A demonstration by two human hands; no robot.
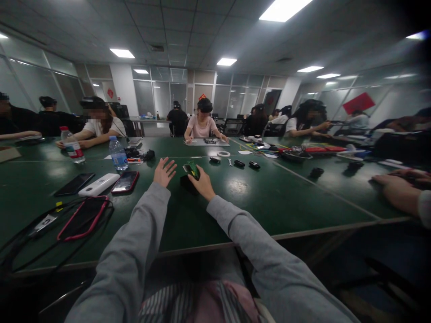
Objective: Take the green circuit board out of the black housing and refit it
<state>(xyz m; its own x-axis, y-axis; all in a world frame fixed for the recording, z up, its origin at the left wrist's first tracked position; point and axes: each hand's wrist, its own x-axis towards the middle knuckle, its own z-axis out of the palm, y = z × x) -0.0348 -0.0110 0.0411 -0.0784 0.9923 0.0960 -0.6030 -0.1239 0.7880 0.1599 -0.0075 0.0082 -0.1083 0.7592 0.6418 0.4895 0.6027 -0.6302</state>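
Note:
My left hand (164,172) is held over the green table with its fingers spread and nothing in it. Just to its right, my right hand (204,181) grips a small green object (192,169) with a pale edge, perhaps a circuit board. Directly below that lies a dark, box-like shape (188,183); whether it is an object or partly shadow I cannot tell. Beyond my right hand, a small dark part (214,159), a white ring (223,154), a small wrench (230,162) and two black pieces (239,163) lie on the table.
On the left are a red-capped bottle (72,146), a blue-capped water bottle (118,153), several phones (125,182) and black cables (27,233). A person (204,123) sits opposite. A neighbour's hand (397,188) rests at the right. Tools and wires (296,151) lie farther back.

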